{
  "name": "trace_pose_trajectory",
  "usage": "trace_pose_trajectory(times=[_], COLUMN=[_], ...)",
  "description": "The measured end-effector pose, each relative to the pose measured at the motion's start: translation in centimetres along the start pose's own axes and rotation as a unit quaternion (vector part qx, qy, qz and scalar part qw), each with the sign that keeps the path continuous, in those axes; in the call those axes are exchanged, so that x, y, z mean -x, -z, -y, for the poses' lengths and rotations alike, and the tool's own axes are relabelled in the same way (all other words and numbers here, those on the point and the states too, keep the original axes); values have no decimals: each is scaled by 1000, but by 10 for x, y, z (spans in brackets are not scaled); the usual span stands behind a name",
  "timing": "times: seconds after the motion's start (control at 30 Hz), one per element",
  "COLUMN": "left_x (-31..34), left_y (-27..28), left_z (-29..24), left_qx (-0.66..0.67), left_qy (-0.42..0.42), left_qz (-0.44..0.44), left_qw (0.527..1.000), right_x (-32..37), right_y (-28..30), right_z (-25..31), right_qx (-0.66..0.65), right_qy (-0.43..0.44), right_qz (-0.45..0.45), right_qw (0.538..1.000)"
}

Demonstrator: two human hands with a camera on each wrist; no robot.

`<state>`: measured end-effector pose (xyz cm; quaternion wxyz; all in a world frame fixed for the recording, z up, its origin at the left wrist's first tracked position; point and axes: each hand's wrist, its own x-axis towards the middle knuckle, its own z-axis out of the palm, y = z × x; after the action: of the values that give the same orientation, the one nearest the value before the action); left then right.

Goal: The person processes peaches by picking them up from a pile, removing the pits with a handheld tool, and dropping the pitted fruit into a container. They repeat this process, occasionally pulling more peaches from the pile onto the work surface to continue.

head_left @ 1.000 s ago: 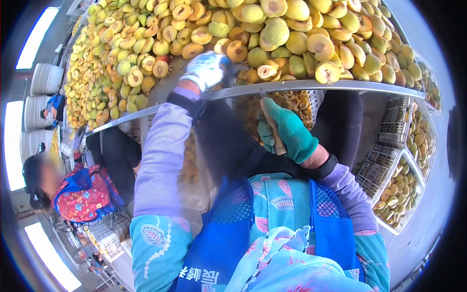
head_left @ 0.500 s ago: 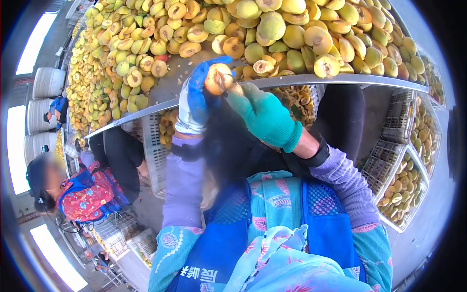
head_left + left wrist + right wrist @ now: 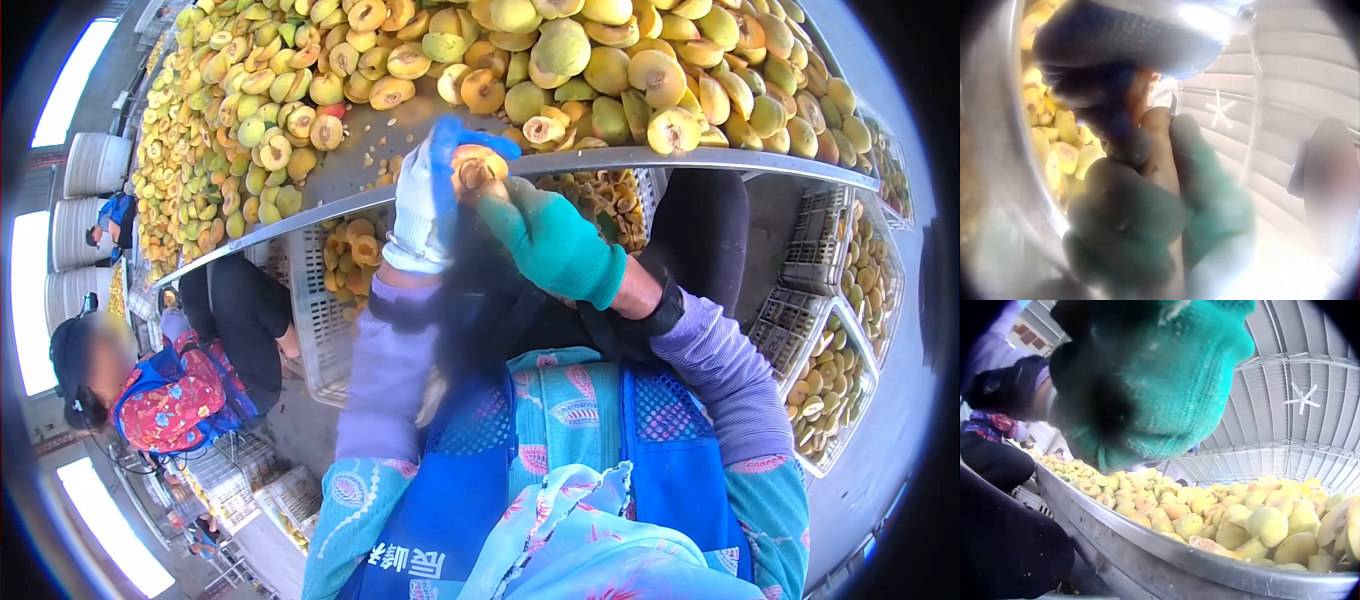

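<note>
My left hand [image 3: 422, 205], in a white and blue glove, grips a peach half [image 3: 474, 170] just over the near rim of the metal table. Its cut face is turned up toward the head camera. A green knitted glove covers my right hand [image 3: 560, 245], whose fingers are wrapped around a wooden-handled pitting tool [image 3: 1161, 147]. In the left wrist view a thin curved metal tip [image 3: 1174, 100] shows at the handle's upper end, right beside the fruit. My fingers hide part of the peach half, and the right wrist view shows mostly the back of the green glove.
Halved peaches [image 3: 610, 70] are heaped across the metal table, whose raised rim [image 3: 700, 160] runs before me. Below it a white crate [image 3: 318, 345] holds more pieces. Filled crates [image 3: 825, 390] stand at the right. Another person [image 3: 180, 400] sits at the left.
My left hand came back from the table surface with a peach half and met my right hand. Since then both hands have shifted slightly right, and the peach half has turned.
</note>
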<state>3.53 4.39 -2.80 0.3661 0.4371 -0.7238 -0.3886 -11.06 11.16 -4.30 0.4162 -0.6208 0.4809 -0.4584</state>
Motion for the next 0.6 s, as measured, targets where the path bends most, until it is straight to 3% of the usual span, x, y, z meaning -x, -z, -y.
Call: trace_pose_trajectory(times=[0.13,0.17,0.2,0.23,0.27,0.37,0.4,0.47,0.5,0.57,0.6], left_x=[-3,-2,2,10,12,12,8,-2,-9,-19,-21], left_y=[2,-5,-13,-26,-27,-28,-27,-24,-21,-18,-17], left_z=[-9,-12,-15,-24,-15,6,10,5,-1,7,8], left_qx=[-97,-111,-124,261,237,146,36,-182,-165,-163,-74], left_qy=[-86,-128,-167,57,46,11,-86,-272,-330,-277,-222], left_qz=[14,-29,-72,-110,-103,-117,-110,-86,-61,11,67], left_qw=[991,985,975,957,965,982,990,941,927,947,970], right_x=[5,5,6,5,5,6,8,12,12,15,16], right_y=[0,0,1,8,13,17,15,10,9,5,6], right_z=[-13,-13,-11,0,10,31,29,24,25,29,31], right_qx=[-91,-116,-169,-222,-271,-289,-310,-353,-414,-527,-492], right_qy=[-13,-24,-96,-167,-238,-292,-285,-271,-293,-336,-328], right_qz=[0,-7,26,57,89,136,126,104,101,90,82], right_qw=[996,993,980,959,928,902,898,889,856,776,802])
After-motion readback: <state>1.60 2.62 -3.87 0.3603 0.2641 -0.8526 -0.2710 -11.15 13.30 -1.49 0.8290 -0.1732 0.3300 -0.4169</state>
